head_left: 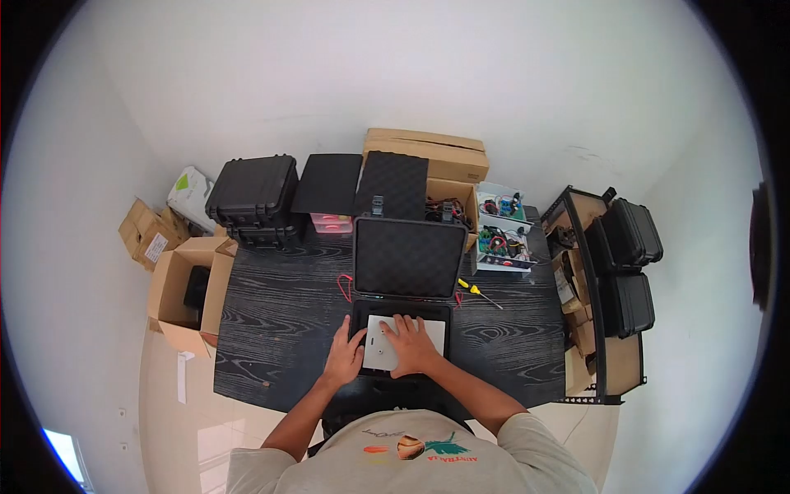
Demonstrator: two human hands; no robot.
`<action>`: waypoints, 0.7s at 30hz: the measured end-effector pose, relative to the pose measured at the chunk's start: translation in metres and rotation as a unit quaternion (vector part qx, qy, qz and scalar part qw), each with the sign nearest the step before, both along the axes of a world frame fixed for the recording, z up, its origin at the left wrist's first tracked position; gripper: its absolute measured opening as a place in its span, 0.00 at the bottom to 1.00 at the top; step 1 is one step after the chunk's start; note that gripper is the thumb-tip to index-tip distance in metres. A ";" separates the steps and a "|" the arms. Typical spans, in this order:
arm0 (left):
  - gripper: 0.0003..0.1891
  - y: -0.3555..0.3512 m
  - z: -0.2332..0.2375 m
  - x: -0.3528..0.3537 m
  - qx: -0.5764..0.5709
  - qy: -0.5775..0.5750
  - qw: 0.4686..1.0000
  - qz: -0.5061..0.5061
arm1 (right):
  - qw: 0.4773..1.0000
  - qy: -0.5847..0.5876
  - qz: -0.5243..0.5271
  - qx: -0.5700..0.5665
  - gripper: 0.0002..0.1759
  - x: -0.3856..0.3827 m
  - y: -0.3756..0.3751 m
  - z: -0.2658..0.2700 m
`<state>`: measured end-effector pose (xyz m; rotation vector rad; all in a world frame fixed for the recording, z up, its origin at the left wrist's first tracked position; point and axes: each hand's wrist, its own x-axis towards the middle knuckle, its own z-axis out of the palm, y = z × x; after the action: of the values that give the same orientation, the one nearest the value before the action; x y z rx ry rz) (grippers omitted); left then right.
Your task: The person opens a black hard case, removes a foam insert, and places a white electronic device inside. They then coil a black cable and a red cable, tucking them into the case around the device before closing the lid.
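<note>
An opened black hard case (409, 257) lies on the dark table in front of me, its lid tilted back with egg-crate foam inside. In its lower half sits a flat white panel (381, 352) with a few small holes or fittings. My right hand (411, 343) rests on the panel with fingers spread. At the panel's left edge, my left hand (346, 352) lies over the case's rim, fingers stretched out. The part of the panel under my right palm is hidden.
A yellow-handled screwdriver (480, 293) lies right of the case, and a red cable (344, 286) left of it. Black cases (257, 193) are stacked back left. Electronics in white housings (504, 247) stand back right. A shelf (605, 329) borders the table's right, an open carton (189, 288) its left.
</note>
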<state>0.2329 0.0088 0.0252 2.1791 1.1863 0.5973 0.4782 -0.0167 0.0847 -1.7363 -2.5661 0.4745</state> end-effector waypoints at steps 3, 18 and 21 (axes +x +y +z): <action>0.30 -0.002 -0.002 0.001 0.026 0.022 0.999 -0.006 | 1.000 0.016 0.005 0.014 0.74 0.004 -0.002 -0.008; 0.64 0.033 0.061 0.044 0.076 0.282 0.932 -0.214 | 0.990 0.105 0.061 0.072 0.17 0.057 -0.091 -0.023; 0.68 0.036 0.062 0.058 0.082 0.306 0.919 -0.236 | 0.991 0.095 0.027 0.090 0.14 0.069 -0.117 -0.018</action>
<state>0.2911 0.0448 0.0877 2.7759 0.8367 -0.2226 0.5468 -0.1338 0.0669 -1.4908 -2.4425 0.3774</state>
